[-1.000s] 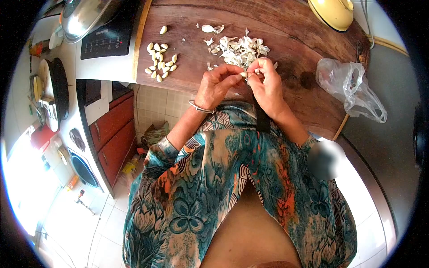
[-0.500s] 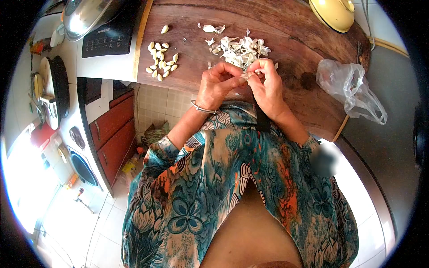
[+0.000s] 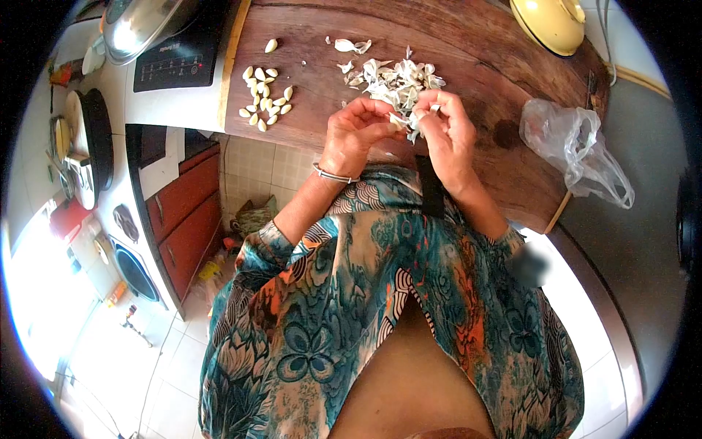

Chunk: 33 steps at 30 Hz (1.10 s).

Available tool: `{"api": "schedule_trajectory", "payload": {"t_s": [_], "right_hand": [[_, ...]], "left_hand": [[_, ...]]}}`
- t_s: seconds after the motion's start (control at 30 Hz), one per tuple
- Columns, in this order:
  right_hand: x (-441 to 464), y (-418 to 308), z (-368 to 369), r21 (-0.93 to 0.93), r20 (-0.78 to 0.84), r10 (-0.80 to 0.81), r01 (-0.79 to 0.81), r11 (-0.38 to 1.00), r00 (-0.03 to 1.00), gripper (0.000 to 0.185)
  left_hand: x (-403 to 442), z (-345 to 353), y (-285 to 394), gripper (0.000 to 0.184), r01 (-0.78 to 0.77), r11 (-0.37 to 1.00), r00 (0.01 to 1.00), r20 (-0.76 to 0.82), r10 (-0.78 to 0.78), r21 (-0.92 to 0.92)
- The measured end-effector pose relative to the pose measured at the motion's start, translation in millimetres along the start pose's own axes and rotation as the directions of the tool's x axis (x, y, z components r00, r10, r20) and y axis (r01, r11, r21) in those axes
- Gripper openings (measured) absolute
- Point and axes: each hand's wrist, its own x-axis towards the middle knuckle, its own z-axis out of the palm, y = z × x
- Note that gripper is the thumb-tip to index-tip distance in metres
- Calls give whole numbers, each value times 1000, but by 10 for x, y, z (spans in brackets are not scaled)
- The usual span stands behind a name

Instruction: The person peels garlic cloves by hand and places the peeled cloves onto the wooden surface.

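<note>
My left hand (image 3: pixel 352 139), with a bracelet at its wrist, pinches a garlic clove (image 3: pixel 397 121) between thumb and fingers. Close beside it, my right hand (image 3: pixel 449 139) is closed on a bit of papery garlic skin (image 3: pixel 413 134). Fingers partly cover both the clove and the skin. Just beyond the hands lies a loose pile of garlic skins (image 3: pixel 401 82) on the dark wooden board (image 3: pixel 314 95). Several peeled cloves (image 3: pixel 259 74) are grouped at the board's left, with a single clove (image 3: pixel 271 45) above them.
A crumpled clear plastic bag (image 3: pixel 567 139) lies at the right edge of the board. A yellow bowl (image 3: pixel 548 25) stands at the far right. To the left are a cooktop (image 3: pixel 175 66) and a metal lid or pan (image 3: pixel 142 29). Red drawers (image 3: pixel 186 190) sit below.
My right hand has moved slightly right, away from the left, and strips of skin now show between them. The left hand has stayed nearly in place.
</note>
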Motion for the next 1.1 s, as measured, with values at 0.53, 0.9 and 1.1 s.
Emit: {"api": "schedule_trajectory", "payload": {"t_s": [0.53, 0.9, 1.1], "right_hand": [[38, -113, 0, 152, 108, 295, -309, 939, 949, 24], [18, -52, 24, 346, 39, 321, -315, 884, 946, 22], [-7, -41, 47, 243, 68, 262, -271, 932, 963, 20]], "left_hand": [[-23, 36, 66, 24, -38, 998, 999, -36, 40, 56], [-71, 109, 92, 18, 29, 994, 999, 36, -33, 109], [-41, 61, 43, 20, 41, 982, 999, 9, -43, 182]]}}
